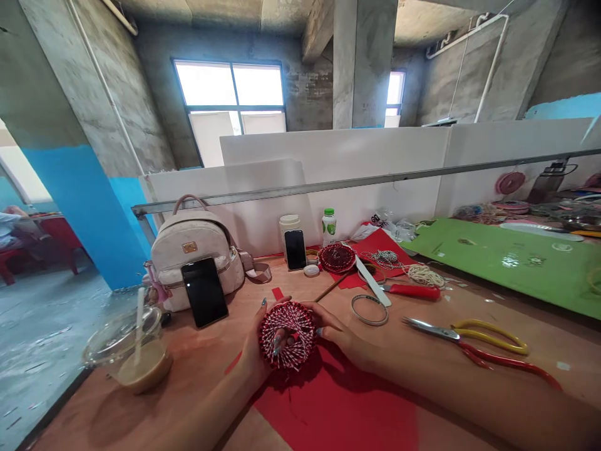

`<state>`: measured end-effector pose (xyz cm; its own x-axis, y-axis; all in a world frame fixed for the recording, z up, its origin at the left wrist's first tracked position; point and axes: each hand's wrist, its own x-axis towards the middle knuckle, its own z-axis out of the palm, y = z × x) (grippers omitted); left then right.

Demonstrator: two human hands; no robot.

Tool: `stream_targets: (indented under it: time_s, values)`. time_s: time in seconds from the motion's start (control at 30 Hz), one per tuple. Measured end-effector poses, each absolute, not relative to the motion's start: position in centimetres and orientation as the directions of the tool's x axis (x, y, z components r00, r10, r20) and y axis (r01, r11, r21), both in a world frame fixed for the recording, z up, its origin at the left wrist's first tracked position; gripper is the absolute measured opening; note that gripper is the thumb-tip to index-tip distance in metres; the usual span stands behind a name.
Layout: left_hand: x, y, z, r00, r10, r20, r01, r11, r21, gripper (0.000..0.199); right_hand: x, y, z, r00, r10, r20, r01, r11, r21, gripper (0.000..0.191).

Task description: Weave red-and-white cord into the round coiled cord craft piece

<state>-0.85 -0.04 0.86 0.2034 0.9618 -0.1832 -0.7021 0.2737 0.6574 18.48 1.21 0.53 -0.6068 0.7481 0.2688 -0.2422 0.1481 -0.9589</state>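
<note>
A round red-and-white woven thread piece (287, 358) with an opening in its middle is held up between my two hands. My left hand (256, 341) grips its left edge, and a fingertip shows through the central opening. On the right edge, my right hand (340, 332) has its fingers closed against the rim. Beneath the piece lies a sheet of red cloth or paper (347, 401). A thin brown stick (334, 287) reaches from behind my right hand toward a second dark red round piece (337, 257).
Yellow-and-red-handled pliers or snips (469, 344), a tape roll (370, 310) and red-handled scissors (416, 291) lie to the right. A drink cup (141, 363), a tablet or phone (205, 292) and a backpack (195, 257) stand left. A green board (507, 260) is at far right.
</note>
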Motion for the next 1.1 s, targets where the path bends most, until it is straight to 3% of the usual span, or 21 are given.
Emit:
stream_targets:
  time_s: [0.23, 0.33, 0.5, 0.8, 1.1]
  values:
    - [-0.8, -0.1, 1.0, 0.208, 0.955, -0.211, -0.688, 0.296, 0.662, 0.044, 18.2, 1.4, 0.2, -0.624, 0.722, 0.299, -0.218, 0.207, -0.954, 0.044]
    - [-0.8, -0.1, 1.0, 0.206, 0.952, -0.226, -0.691, 0.305, 0.655, 0.045, 18.0, 1.6, -0.4, -0.545, 0.776, 0.319, -0.152, 0.283, -0.947, 0.043]
    - [-0.7, 0.0, 1.1, 0.141, 0.961, -0.236, -0.708, 0.265, 0.655, 0.039, 18.2, 2.1, -1.2, -0.306, 0.833, 0.461, 0.032, 0.493, -0.87, 0.01]
    - [-0.3, -0.1, 1.5, 0.029, 0.96, -0.278, -0.692, 0.22, 0.688, 0.028, 18.8, 3.0, -1.1, -0.363, 0.692, 0.624, 0.238, 0.716, -0.656, 0.013]
    - [-0.2, -0.3, 1.7, -0.002, 0.971, -0.24, -0.672, 0.176, 0.72, 0.024, 18.9, 3.1, -1.1, -0.385, 0.613, 0.69, 0.286, 0.79, -0.542, 0.011]
